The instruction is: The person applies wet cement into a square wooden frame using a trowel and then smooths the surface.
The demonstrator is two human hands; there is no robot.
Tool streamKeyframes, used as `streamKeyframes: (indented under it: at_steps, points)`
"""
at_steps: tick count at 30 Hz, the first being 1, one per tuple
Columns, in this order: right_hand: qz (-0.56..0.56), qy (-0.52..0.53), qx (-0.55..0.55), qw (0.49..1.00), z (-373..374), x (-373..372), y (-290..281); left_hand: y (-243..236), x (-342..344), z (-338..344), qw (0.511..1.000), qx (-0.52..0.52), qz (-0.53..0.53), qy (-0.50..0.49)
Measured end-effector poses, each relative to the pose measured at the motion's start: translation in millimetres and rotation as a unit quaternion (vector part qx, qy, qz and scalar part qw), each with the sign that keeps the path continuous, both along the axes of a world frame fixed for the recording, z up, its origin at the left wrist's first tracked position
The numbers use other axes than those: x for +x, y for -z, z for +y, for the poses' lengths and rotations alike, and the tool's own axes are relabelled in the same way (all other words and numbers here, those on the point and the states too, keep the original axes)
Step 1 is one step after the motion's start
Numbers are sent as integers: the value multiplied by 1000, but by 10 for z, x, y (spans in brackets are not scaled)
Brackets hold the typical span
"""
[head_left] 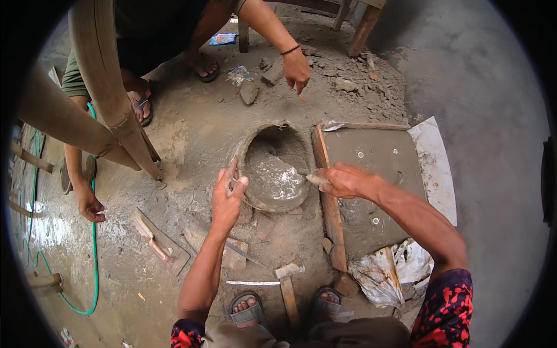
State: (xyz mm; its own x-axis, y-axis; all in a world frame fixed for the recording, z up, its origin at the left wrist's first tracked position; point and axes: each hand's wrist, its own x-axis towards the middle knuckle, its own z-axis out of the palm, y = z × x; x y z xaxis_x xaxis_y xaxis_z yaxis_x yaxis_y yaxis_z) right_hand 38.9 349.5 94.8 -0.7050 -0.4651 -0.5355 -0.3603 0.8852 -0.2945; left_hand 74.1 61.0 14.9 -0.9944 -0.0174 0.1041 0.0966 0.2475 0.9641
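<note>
A round metal pan [243, 152] tilted on its side holds wet grey mortar [277, 181]. My left hand [228, 194] grips the pan's near rim. My right hand [342, 181] is closed on the handle of a small trowel [310, 176] whose blade reaches into the mortar. To the right of the pan lies a wooden-framed mould [331, 214] filled level with grey mortar.
Another person squats at the far side, one hand [297, 71] above rubble, the other hand [90, 203] by the floor. Thick bamboo poles [110, 87] lean at left. A wooden float [158, 242], a hammer [288, 285], a green hose [94, 255] and crumpled sacks [386, 272] lie around my sandalled feet.
</note>
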Motion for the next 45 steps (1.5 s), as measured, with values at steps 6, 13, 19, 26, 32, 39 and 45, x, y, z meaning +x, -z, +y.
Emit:
streamKeyframes:
  at_steps: [6, 13, 19, 26, 32, 39, 45]
  points:
    - [-41, 4, -36, 998, -201, 164, 272, 52, -8, -47, 998, -55, 15, 0]
    - [-175, 96, -112, 974, -243, 43, 194, 167, 47, -315, 999, 8, -36, -25]
    - [-287, 220, -245, 899, -159, 173, 351, 146, 77, -314, 997, 47, -38, -39]
    - [-270, 243, -277, 890, -258, 213, 367, 486, 117, -504, 978, 169, -91, -82]
    - [-204, 290, -360, 863, -56, 458, 92, 797, 66, -594, 943, 270, -144, -130]
    - [-203, 374, -392, 815, 303, 1320, -313, 931, 81, -681, 936, 312, -128, -100]
    - [-184, 507, -400, 741, 784, 2533, -336, 919, 85, -600, 940, 314, -113, -72]
